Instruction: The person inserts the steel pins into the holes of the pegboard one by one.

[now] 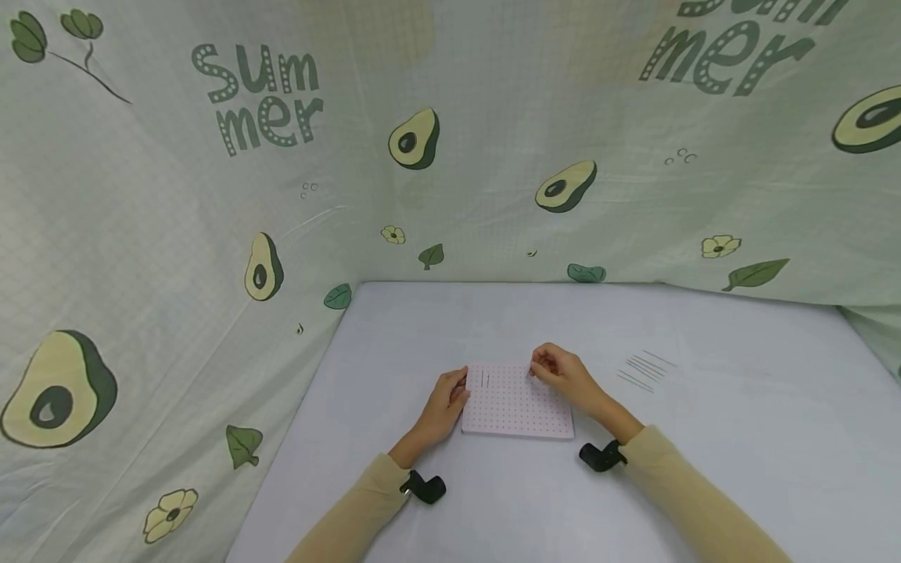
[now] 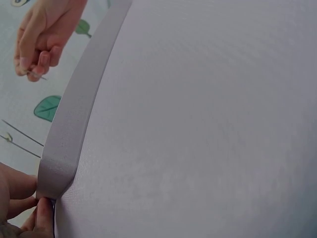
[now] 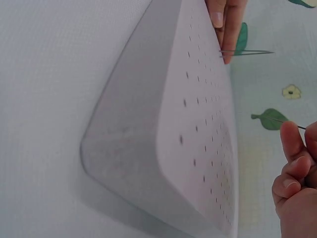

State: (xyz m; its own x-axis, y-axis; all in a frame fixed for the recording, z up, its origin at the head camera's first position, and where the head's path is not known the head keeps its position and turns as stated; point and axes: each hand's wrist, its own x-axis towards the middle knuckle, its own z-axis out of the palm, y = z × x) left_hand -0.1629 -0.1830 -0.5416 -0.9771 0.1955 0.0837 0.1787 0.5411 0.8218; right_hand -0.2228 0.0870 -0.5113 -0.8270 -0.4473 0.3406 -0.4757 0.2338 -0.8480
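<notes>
A pale pink pegboard (image 1: pixel 517 422) with rows of small holes lies on the table. My left hand (image 1: pixel 441 407) grips its left edge; in the left wrist view the fingertips (image 2: pixel 45 213) press against the board's corner. Two thin metal pins (image 3: pixel 252 52) stand upright in holes near the upper left, close to that hand. Over the far right part of the board is my right hand (image 1: pixel 566 379). Its thumb and forefinger pinch another thin metal pin (image 3: pixel 300 127), whose tip shows apart from the board in the right wrist view.
Several loose thin pins (image 1: pixel 644 369) lie side by side on the white table (image 1: pixel 739 438), right of the board. A cloth (image 1: pixel 486 234) printed with avocados and leaves hangs behind and at the left. Both wrists carry small black cameras (image 1: pixel 427 489).
</notes>
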